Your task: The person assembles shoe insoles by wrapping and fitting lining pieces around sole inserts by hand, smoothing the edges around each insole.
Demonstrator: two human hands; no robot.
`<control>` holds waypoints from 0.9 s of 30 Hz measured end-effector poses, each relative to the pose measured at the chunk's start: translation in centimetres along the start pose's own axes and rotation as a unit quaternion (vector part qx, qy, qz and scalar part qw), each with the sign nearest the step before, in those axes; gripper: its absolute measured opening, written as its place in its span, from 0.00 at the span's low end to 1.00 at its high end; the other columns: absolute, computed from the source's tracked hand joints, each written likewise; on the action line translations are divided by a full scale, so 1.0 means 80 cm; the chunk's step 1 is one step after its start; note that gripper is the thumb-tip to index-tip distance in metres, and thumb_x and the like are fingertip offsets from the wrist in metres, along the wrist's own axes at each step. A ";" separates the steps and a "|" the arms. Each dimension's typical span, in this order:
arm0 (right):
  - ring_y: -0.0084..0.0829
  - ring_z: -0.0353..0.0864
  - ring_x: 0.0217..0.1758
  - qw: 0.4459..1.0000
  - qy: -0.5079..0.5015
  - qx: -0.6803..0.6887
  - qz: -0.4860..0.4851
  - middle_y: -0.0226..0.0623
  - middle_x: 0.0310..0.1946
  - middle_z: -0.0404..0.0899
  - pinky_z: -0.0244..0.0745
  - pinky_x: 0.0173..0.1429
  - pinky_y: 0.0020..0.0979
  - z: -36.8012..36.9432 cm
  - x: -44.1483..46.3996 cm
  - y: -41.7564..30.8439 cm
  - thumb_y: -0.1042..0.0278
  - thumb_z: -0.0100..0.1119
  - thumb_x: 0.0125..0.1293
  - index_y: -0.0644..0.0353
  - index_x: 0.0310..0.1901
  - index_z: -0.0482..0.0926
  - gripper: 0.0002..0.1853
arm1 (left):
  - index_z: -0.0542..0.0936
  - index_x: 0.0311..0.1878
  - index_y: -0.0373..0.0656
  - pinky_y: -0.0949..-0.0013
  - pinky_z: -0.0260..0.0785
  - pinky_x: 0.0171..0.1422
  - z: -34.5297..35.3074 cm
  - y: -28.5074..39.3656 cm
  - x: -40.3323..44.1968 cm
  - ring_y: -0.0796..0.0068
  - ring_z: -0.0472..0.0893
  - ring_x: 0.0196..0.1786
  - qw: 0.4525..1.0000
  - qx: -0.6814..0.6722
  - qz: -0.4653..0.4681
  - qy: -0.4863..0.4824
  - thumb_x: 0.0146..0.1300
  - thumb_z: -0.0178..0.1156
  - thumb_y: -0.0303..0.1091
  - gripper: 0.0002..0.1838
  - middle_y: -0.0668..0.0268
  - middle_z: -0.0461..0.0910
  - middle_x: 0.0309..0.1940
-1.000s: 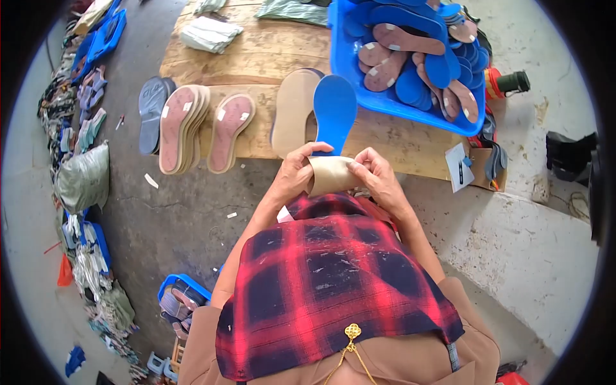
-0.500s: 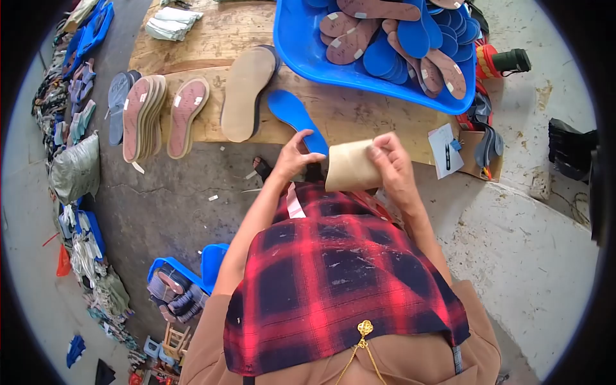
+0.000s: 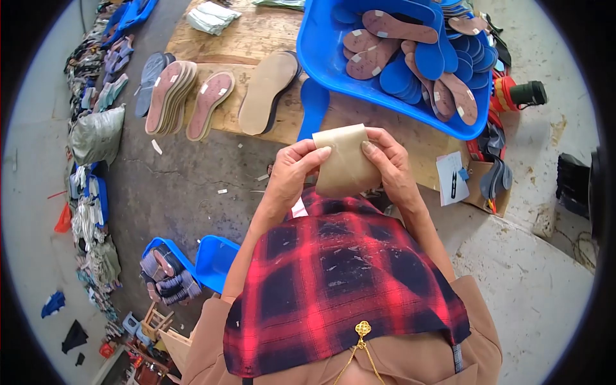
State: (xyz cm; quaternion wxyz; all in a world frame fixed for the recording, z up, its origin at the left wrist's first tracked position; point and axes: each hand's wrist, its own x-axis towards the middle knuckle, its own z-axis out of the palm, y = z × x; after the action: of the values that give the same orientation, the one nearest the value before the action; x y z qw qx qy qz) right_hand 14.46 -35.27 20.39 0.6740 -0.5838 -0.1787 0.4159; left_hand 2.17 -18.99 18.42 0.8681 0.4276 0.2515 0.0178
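Both my hands grip a tan insole (image 3: 346, 168), which is bent over at its top edge with its rounded end toward my apron. My left hand (image 3: 292, 172) pinches the left edge, thumb in front and fingers behind. On the right edge, my right hand (image 3: 391, 168) holds it the same way. Just beyond, a blue insole (image 3: 314, 106) lies on the wooden table (image 3: 350, 119), its near end hidden by my hands and the tan piece. Left of it are large tan insoles (image 3: 264, 96), a smaller pink-topped stack (image 3: 210, 102) and a taller pink-topped stack (image 3: 168, 99).
A blue bin (image 3: 378, 108) full of blue and pink insoles stands at the table's far right. Grey insoles (image 3: 152, 83) lie at the left end. A paper with a pen (image 3: 453, 183) sits at right. Blue baskets (image 3: 215, 263) stand on the floor.
My left hand has left the blue insole and taken the left edge of the tan insole. The tan insole has turned to face me, between both hands. The view has shifted slightly.
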 end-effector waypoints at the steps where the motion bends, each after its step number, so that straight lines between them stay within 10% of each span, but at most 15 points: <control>1: 0.21 0.76 0.51 1.000 0.005 0.003 -0.010 0.35 0.49 0.78 0.72 0.55 0.24 0.004 0.003 -0.002 0.69 0.50 0.73 0.65 0.57 0.71 0.15 | 0.80 0.47 0.34 0.80 0.68 0.35 -0.005 0.003 -0.002 0.86 0.77 0.31 0.999 0.033 0.017 0.004 0.66 0.61 0.34 0.13 0.70 0.81 0.30; 4: 0.27 0.77 0.48 0.980 0.055 -0.147 -0.122 0.37 0.45 0.79 0.73 0.53 0.28 0.020 0.014 -0.012 0.73 0.56 0.67 0.64 0.55 0.73 0.15 | 0.82 0.43 0.34 0.82 0.65 0.29 -0.010 0.014 -0.011 0.88 0.74 0.25 0.994 0.092 0.041 0.041 0.65 0.62 0.33 0.11 0.72 0.79 0.24; 7: 0.41 0.78 0.39 0.813 0.131 -0.450 -0.346 0.43 0.36 0.77 0.75 0.46 0.34 0.029 0.021 -0.025 0.78 0.63 0.54 0.61 0.48 0.76 0.17 | 0.82 0.43 0.34 0.82 0.65 0.27 -0.008 0.019 -0.020 0.88 0.74 0.23 0.989 0.114 0.043 0.086 0.65 0.62 0.31 0.10 0.72 0.78 0.23; 27: 0.37 0.80 0.28 0.742 0.000 -0.566 -0.359 0.38 0.29 0.78 0.76 0.33 0.34 0.029 0.024 0.001 0.75 0.62 0.55 0.61 0.34 0.76 0.06 | 0.80 0.33 0.30 0.71 0.68 0.25 0.027 0.007 -0.017 0.79 0.77 0.20 0.914 0.354 0.147 0.132 0.62 0.60 0.29 0.09 0.60 0.79 0.17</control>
State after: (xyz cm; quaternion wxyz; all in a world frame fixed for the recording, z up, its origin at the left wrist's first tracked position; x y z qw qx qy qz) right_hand 13.89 -32.33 20.40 0.3193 -0.7507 -0.5774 -0.0342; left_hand 2.09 -20.53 20.49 0.6063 0.7328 0.2880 0.1116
